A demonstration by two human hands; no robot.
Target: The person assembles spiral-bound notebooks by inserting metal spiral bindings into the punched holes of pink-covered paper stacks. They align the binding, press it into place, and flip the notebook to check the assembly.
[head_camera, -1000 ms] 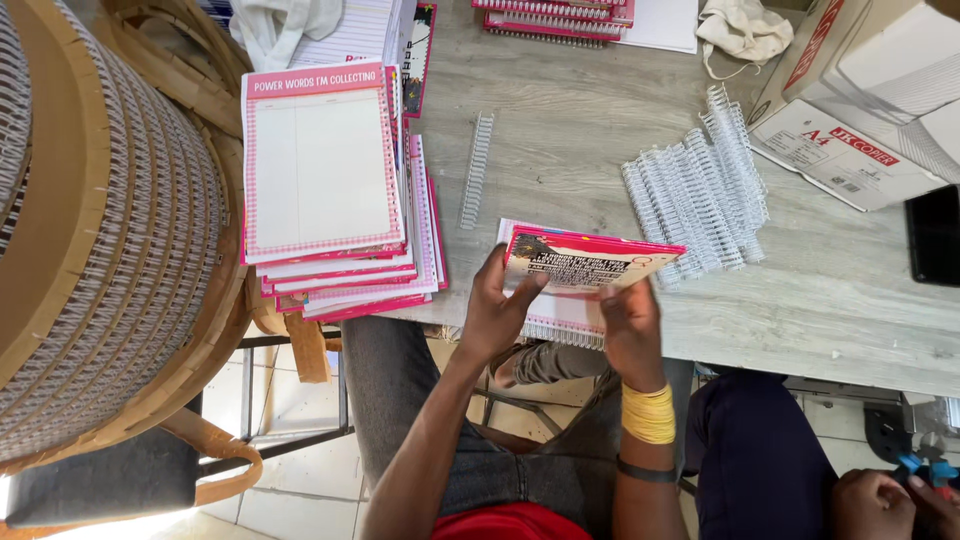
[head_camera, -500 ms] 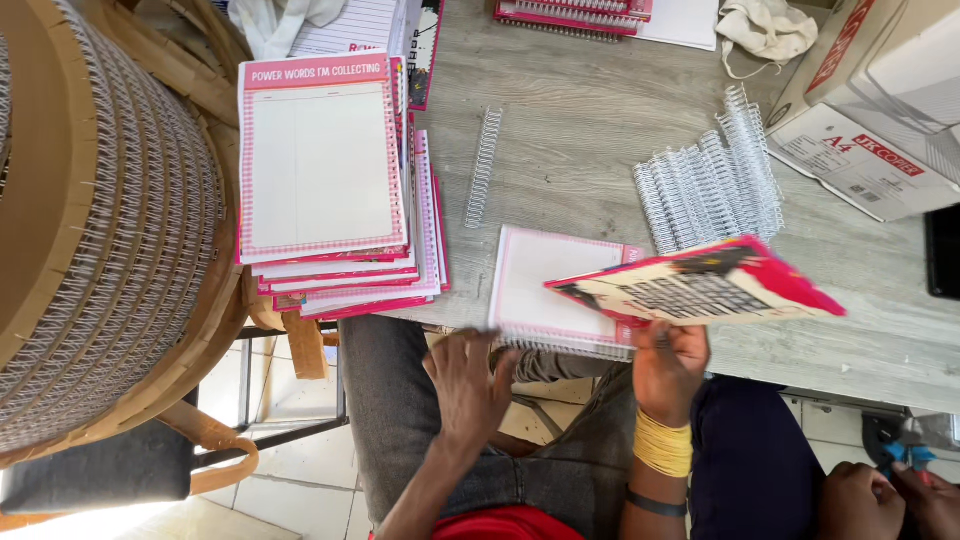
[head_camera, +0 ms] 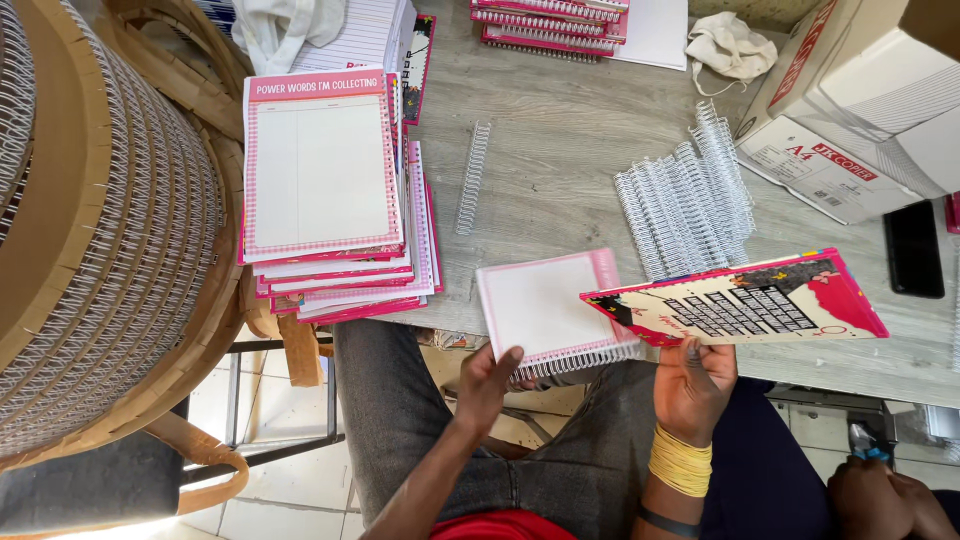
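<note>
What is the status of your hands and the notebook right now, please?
Left hand on the notebook pad's near edge. Right hand shut on the pink cover, lifted clear. Loose wire spirals lie behind; nothing blocking.

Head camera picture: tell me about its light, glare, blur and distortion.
Head view: even, soft daylight on the grey table, only faint shadows; bright glare on the floor tiles at the bottom left; the right hand and the cover it holds are sharp, as is the left hand at the wire-bound pad; wide-lens bulge bends the big spool at left.
</note>
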